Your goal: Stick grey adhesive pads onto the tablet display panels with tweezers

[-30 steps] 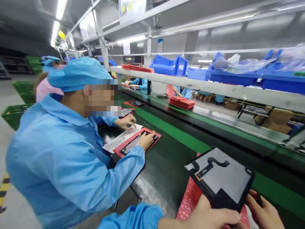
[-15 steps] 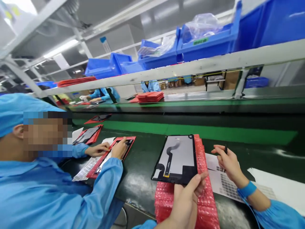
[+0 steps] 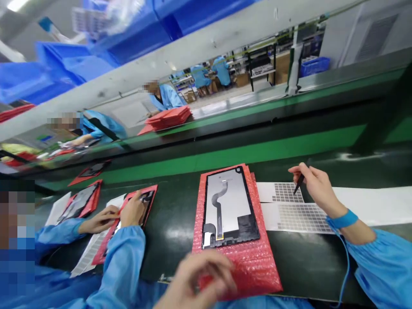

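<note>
A dark tablet panel (image 3: 229, 209) with a grey back and a flex cable lies flat on a red bubble-wrap pad (image 3: 247, 262) on the dark bench. My left hand (image 3: 199, 281) hovers low over the pad's near edge, blurred by motion, fingers loosely curled, holding nothing that I can make out. My right hand (image 3: 313, 186) is closed on a thin black tool (image 3: 298, 183), its tip over white sheets of small grey stickers (image 3: 288, 206) to the right of the pad.
A co-worker on my left in a blue gown has both hands (image 3: 119, 212) on a red tray with a panel. A green conveyor belt (image 3: 257, 150) runs behind. A stack of red trays (image 3: 169, 118) and blue bins (image 3: 64, 68) sit farther back.
The panel went from my left hand's grip down flat onto the red pad. My left hand let go and drew back. My right hand moved right over the sticker sheets.
</note>
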A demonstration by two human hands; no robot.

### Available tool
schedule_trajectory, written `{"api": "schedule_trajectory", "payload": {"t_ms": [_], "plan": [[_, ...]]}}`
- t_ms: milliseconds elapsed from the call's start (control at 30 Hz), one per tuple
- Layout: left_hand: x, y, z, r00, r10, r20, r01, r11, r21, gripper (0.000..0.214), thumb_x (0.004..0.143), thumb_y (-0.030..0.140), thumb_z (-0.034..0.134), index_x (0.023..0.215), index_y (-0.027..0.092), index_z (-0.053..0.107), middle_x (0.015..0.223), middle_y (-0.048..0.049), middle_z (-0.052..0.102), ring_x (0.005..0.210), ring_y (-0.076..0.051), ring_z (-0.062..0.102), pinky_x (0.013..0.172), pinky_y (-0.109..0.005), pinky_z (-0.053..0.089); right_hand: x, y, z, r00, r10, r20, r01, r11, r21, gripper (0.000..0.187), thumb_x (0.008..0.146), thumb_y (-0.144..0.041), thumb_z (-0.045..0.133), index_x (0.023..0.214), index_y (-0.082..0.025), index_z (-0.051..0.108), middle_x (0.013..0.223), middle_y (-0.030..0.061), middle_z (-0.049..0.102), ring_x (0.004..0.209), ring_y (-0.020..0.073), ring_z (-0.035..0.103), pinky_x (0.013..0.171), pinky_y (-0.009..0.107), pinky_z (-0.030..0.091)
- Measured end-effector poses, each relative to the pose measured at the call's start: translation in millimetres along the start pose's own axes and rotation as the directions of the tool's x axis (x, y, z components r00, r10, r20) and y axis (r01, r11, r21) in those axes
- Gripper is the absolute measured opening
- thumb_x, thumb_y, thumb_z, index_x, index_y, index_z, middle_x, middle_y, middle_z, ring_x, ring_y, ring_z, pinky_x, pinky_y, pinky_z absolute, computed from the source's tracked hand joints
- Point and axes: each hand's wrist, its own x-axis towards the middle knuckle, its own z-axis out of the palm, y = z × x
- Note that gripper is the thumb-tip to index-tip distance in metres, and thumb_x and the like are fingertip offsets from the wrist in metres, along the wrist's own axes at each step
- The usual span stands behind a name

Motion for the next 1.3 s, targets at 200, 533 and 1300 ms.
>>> {"api": "schedule_trajectory", "payload": {"t_ms": [200, 533, 1300], "plan": [[141.6, -42.9, -80.6, 0.866, 0.276, -0.416, -0.160, 0.943, 0.292, 0.059, 0.082, 0.069, 0.078, 0.115, 0.021, 0.073, 0.135, -0.0148, 0.071, 0.132, -0.034, 0.063, 0.119, -0.050, 0.043, -8.9, -8.0, -7.4, 0.997, -0.004, 0.079, 0.033, 0.932, -0.362, 0.071, 0.084, -0.089, 0.061, 0.063, -0.022, 0.068, 0.058, 0.0038, 0.062, 0.054, 0.0171, 0.056, 0.050, 0.030, 0.045], [197.8, -118.7, -73.5, 0.952, 0.070, -0.296, -0.089, 0.995, -0.049, 0.067, 0.083, 0.072, 0.069, 0.120, 0.016, 0.071, 0.127, -0.0164, 0.075, 0.118, -0.034, 0.070, 0.102, -0.042, 0.054, -22.6, 5.0, 2.4, 0.935, 0.319, 0.155, -0.270, 0.924, -0.271, 0.066, 0.072, -0.078, 0.084, 0.096, -0.019, 0.069, 0.070, 0.0074, 0.075, 0.056, 0.0212, 0.072, 0.051, 0.032, 0.062], [189.7, -111.4, -77.4, 0.991, -0.079, -0.105, 0.069, 0.993, -0.099, 0.067, 0.094, 0.077, 0.059, 0.127, 0.021, 0.075, 0.135, -0.0117, 0.072, 0.125, -0.033, 0.066, 0.102, -0.039, 0.053, -33.3, 7.3, -12.2, 0.909, 0.391, 0.143, -0.310, 0.865, -0.396, 0.054, 0.080, -0.073, 0.081, 0.099, -0.025, 0.065, 0.077, 0.0095, 0.079, 0.070, 0.0295, 0.079, 0.060, 0.041, 0.069]]}}
